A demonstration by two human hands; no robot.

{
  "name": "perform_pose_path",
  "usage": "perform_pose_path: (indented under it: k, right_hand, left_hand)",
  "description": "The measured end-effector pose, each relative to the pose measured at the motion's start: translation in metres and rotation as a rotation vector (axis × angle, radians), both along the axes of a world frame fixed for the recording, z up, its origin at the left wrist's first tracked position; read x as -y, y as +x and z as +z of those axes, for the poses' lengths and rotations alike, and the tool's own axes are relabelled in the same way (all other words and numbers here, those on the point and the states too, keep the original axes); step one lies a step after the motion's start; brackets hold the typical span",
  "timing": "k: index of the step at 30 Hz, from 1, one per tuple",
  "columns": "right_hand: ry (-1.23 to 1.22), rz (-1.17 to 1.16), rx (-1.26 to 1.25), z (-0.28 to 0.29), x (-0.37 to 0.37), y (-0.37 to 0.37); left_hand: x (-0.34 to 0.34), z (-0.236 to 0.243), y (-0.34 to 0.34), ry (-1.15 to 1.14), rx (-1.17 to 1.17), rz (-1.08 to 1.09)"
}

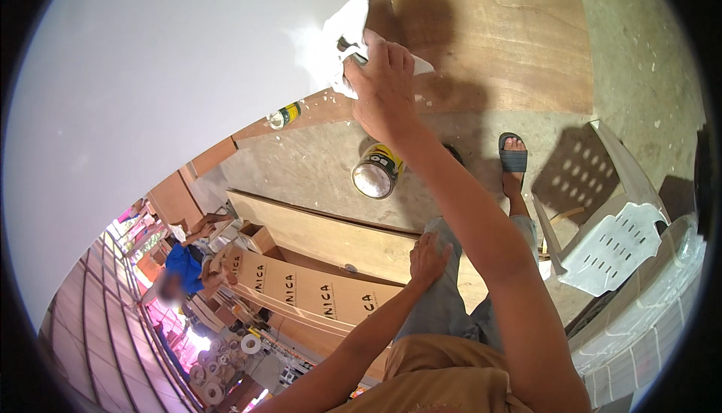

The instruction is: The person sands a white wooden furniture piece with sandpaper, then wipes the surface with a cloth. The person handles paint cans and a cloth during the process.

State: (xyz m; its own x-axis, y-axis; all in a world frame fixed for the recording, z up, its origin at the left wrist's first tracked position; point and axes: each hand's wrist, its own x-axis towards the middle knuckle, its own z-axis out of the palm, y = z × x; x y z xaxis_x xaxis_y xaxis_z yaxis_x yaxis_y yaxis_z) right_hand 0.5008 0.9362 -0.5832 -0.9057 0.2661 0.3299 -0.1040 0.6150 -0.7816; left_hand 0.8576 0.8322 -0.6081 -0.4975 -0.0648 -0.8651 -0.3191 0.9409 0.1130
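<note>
My right hand [385, 86] reaches far forward, its fingers closed around a crumpled white cloth [348, 26]. The cloth touches the right edge of a large, smooth white panel [173, 67] that fills the upper left. A small dark part shows between the fingers and the cloth, too little to name. My left hand [430, 259] lies on my thigh, fingers stretched out and holding nothing. Below my right wrist, a metal can [376, 176] with a yellow and black label stands on the floor. A smaller-looking similar can [286, 115] shows at the panel's edge.
Plywood [511, 45] lies on the concrete beyond my right hand. A white plastic chair [613, 251] is at the right, near plastic-wrapped goods [647, 308]. Long boards [323, 225] and a printed brown carton [301, 293] lie to the left. A person in blue [184, 266] is farther off.
</note>
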Motion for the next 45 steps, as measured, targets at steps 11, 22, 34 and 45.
perform_pose_path:
  k: [11,22,34,45]
  right_hand:
    - [0.0,0.042,0.2,-0.003,-0.011,0.0]
    - [0.067,0.089,0.124,0.031,-0.017,0.003]
    - [-0.109,0.003,0.159,0.024,-0.012,-0.014]
    - [-0.068,0.142,0.149,0.05,-0.021,-0.006]
  left_hand:
    - [-0.008,0.004,0.0,-0.016,0.004,-0.022]
    - [-0.011,-0.003,-0.006,-0.016,0.1,-0.027]
    - [-0.014,0.009,-0.016,-0.02,0.044,-0.019]
    - [-0.009,0.004,-0.015,-0.015,0.055,-0.036]
